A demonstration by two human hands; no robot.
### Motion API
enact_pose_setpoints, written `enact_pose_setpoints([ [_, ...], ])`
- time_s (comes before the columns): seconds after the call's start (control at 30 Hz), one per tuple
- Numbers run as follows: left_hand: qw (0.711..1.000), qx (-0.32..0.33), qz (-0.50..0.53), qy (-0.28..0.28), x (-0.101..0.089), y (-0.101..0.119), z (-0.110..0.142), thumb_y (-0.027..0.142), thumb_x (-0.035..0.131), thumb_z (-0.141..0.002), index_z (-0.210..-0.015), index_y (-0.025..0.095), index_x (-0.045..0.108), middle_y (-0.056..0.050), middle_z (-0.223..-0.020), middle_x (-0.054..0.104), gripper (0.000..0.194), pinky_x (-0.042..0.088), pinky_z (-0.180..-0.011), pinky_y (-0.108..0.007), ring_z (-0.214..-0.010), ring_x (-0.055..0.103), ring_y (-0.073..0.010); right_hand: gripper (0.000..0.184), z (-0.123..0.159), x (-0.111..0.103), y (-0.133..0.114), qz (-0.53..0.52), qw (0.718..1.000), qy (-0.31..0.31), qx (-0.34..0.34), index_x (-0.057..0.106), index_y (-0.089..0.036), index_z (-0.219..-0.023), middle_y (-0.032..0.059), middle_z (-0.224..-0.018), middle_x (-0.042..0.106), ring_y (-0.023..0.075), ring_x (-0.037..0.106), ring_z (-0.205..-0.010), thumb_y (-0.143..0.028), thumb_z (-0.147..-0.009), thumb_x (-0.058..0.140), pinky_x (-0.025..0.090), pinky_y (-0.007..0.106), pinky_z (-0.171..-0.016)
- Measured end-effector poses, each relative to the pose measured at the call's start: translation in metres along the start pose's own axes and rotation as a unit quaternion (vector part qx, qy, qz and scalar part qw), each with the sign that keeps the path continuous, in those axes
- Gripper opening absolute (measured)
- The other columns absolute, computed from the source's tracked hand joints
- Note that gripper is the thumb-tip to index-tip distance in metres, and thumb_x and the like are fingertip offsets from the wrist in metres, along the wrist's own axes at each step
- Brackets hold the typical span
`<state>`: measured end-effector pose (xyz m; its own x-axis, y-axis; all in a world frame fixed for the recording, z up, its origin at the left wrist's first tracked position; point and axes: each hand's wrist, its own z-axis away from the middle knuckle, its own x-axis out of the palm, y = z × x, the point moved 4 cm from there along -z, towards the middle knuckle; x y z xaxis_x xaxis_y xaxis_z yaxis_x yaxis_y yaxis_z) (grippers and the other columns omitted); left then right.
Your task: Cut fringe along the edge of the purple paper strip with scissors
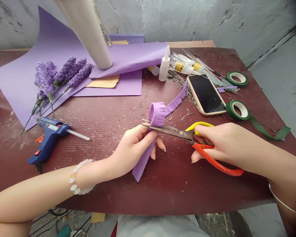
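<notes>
The left hand (132, 151) pinches a purple crepe-paper strip (157, 113) between thumb and fingers, just above the bench, with its plain tail hanging below the fingers. Its fringed length loops up and runs toward a smartphone (206, 93). That pinch appears to steady the paper against the blades of the scissors (167, 130), which lie across the thumb side of the left hand. The right hand (227, 144) is closed through the yellow and orange handles, its fingers wrapped around them for control of the blades.

A white bead bracelet (75, 177) circles the left wrist, and a thin bangle (283, 204) sits on the right. Left of the hands, a blue hot glue gun (49, 140) lies on its side on the maroon bench (162, 194), within easy reach. Beyond the right hand, a roll of green floral tape (236, 110) trails a loose end, with a second roll (237, 78) farther back. Farther still, a white glue bottle (164, 64) stands upright beside a bundle of thin stems (202, 64). Finished paper lavender sprigs (64, 77) rest on lilac paper sheets (120, 87), set apart from the cutting area, beneath a pale cylindrical post (88, 36).
</notes>
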<state>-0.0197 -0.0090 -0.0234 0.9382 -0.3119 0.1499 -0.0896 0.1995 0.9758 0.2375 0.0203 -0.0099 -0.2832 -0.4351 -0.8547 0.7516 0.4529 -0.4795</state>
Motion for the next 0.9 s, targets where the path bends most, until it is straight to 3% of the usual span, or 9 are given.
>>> enact_pose_setpoints([
  [0.27,1.0,0.008,0.012,-0.005,-0.001,-0.001,0.0,0.029,0.072,-0.113,-0.09,0.018,0.069,0.0,-0.081,0.083,0.025,0.057,-0.057,-0.018,-0.054,0.066,-0.0074,0.049,0.002,-0.003,0.001,-0.031,0.999,-0.026,0.016,0.059,-0.032,-0.087,0.0014,-0.069,0.076,0.0284,0.064,-0.052,-0.078,-0.098,0.068,0.036,0.039,-0.056],
  [0.4,0.999,0.019,0.024,-0.014,-0.001,-0.001,0.002,0.032,0.075,-0.112,-0.089,0.017,0.071,-0.001,-0.08,0.083,0.028,0.057,-0.057,-0.02,-0.053,0.067,-0.0082,0.032,0.002,-0.004,0.001,-0.117,0.988,-0.091,0.051,0.061,-0.032,-0.091,-0.0016,-0.073,0.081,0.0272,0.069,-0.058,-0.061,-0.098,0.071,0.041,0.037,-0.057],
  [0.53,0.999,0.01,0.04,-0.026,0.001,0.0,0.004,0.042,0.078,-0.112,-0.092,0.016,0.074,-0.006,-0.085,0.088,0.033,0.058,-0.057,-0.021,-0.054,0.07,-0.0099,0.024,0.0,-0.003,0.009,-0.196,0.964,-0.175,0.041,0.061,-0.031,-0.083,-0.0059,-0.066,0.072,0.0221,0.059,-0.059,-0.047,-0.094,0.075,0.037,0.035,-0.057],
  [0.63,0.998,0.004,0.057,-0.027,0.001,0.001,0.004,0.049,0.08,-0.11,-0.097,0.016,0.073,-0.008,-0.089,0.091,0.036,0.059,-0.055,-0.021,-0.054,0.072,-0.011,0.027,-0.003,-0.003,0.013,-0.257,0.94,-0.22,0.039,0.062,-0.03,-0.08,-0.0066,-0.066,0.065,0.0199,0.051,-0.061,-0.047,-0.093,0.078,0.032,0.035,-0.058],
  [0.77,0.998,-0.002,0.054,-0.024,0.0,0.0,0.004,0.052,0.081,-0.109,-0.096,0.017,0.071,-0.009,-0.091,0.092,0.039,0.059,-0.054,-0.02,-0.053,0.073,-0.011,0.033,-0.008,-0.006,0.01,-0.29,0.927,-0.23,0.05,0.063,-0.028,-0.077,-0.0055,-0.071,0.061,0.0186,0.041,-0.063,-0.052,-0.093,0.079,0.023,0.037,-0.058],
  [0.9,0.998,0.0,0.053,-0.022,0.0,0.0,0.005,0.053,0.081,-0.109,-0.097,0.017,0.07,-0.01,-0.092,0.092,0.04,0.06,-0.055,-0.021,-0.053,0.074,-0.0111,0.034,-0.009,-0.006,0.008,-0.293,0.926,-0.233,0.054,0.063,-0.028,-0.077,-0.0053,-0.072,0.055,0.0188,0.035,-0.064,-0.052,-0.092,0.081,0.021,0.038,-0.058],
])
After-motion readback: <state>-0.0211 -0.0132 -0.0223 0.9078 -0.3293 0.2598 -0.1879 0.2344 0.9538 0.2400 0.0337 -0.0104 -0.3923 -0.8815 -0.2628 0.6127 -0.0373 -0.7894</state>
